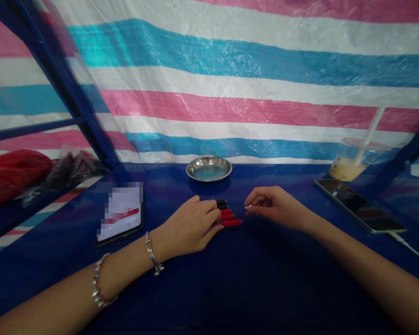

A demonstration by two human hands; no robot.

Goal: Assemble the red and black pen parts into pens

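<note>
Several red and black pens (pixel 232 222) lie side by side on the blue table (pixel 258 288), their ends pointing right. My left hand (pixel 192 225) rests over them with its fingers curled around their left part, which it hides. Just right of the pen ends, my right hand (pixel 281 208) is closed in a pinch. A small silvery piece (pixel 248 206) shows at its fingertips, too small to name. Between the pen ends and the right fingertips there is a narrow gap.
Behind the hands sits a round metal dish (pixel 209 169). A phone with a lit screen (pixel 124 209) lies left; a dark phone (pixel 359 204) on a white cable (pixel 410 244) lies right, near a plastic drink cup (pixel 351 165) with a straw. Striped sheeting (pixel 230 60) hangs behind.
</note>
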